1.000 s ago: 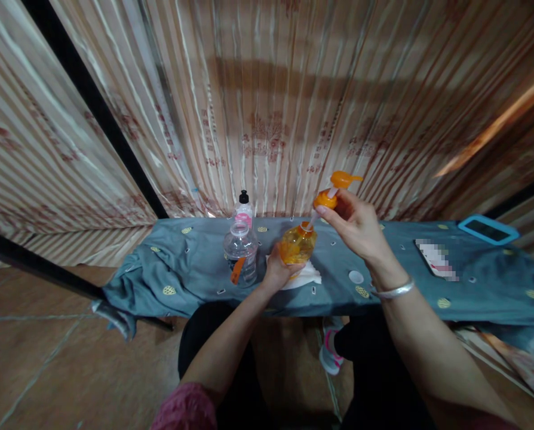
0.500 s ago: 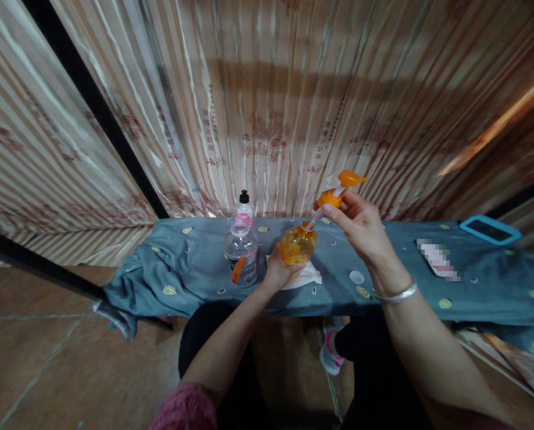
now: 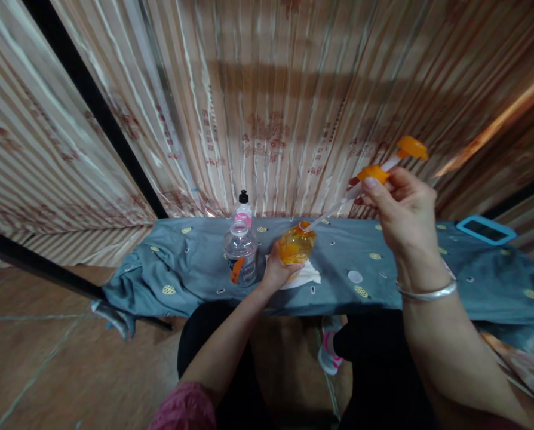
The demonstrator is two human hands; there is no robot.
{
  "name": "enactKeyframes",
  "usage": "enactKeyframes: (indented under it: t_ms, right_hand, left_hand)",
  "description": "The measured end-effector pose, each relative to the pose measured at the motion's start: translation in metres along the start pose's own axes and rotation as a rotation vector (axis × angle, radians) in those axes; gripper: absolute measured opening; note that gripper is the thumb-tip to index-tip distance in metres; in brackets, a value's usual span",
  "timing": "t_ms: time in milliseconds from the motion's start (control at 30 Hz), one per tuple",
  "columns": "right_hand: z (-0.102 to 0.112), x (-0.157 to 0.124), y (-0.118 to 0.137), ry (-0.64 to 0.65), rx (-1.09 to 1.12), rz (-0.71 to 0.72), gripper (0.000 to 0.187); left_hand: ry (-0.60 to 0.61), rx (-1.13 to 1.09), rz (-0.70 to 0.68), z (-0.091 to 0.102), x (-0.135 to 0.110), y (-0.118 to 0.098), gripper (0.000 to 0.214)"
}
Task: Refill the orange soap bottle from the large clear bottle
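My left hand (image 3: 278,267) is wrapped round a clear orange-tinted bottle (image 3: 296,245), which leans slightly over a white tissue (image 3: 309,275). Up and to the right, my right hand (image 3: 405,209) pinches the orange collar of a pump dispenser top (image 3: 373,174). The pump's orange head sticks out above those fingers. Its thin pale tube slants down to the left, and the lower end is still at the bottle's mouth. Left of the bottle stands an uncapped clear plastic bottle (image 3: 241,254) with an orange label strip. Behind that is a white-and-pink bottle (image 3: 244,210) with a black cap.
A grey-green patterned cloth (image 3: 195,254) covers the narrow table. A small round whitish disc (image 3: 355,276) lies right of the tissue, and a blue-framed device (image 3: 486,230) at the far right. A pleated curtain (image 3: 271,119) hangs behind; a dark pole (image 3: 97,113) slants at left.
My right hand has moved up and right with the pump top, drawing more of the tube out of the bottle. My left hand and the bottle have stayed almost in place.
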State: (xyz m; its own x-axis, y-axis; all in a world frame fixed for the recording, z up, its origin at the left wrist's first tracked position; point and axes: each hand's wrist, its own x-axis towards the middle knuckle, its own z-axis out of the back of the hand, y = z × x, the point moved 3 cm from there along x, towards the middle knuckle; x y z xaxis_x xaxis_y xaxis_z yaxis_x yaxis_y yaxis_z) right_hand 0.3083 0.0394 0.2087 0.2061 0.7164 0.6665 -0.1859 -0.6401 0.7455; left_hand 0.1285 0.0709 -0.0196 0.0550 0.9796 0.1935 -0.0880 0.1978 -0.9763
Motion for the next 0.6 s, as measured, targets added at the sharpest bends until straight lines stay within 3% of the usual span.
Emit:
enactKeyframes:
  t_ms: [200, 300, 367, 467, 600]
  right_hand:
    - [0.041, 0.023, 0.015, -0.164, 0.117, 0.051, 0.037]
    - [0.065, 0.033, 0.028, -0.201, 0.124, 0.111, 0.030]
    - [0.082, 0.037, 0.029, -0.229, 0.135, 0.077, 0.022]
    - [0.105, 0.036, 0.010, -0.252, 0.140, -0.013, 0.020]
    - [0.128, 0.020, -0.055, -0.216, 0.095, -0.254, 0.020]
  left_hand:
    - [0.020, -0.001, -0.063, 0.002, -0.001, -0.003, 0.084]
    - [0.018, 0.002, -0.045, 0.004, -0.001, -0.002, 0.091]
    - [0.008, 0.016, -0.020, 0.005, -0.002, -0.001, 0.094]
    - [0.003, 0.038, -0.017, 0.008, -0.003, -0.001, 0.096]
    - [0.016, 0.052, -0.035, 0.012, -0.007, 0.000, 0.098]
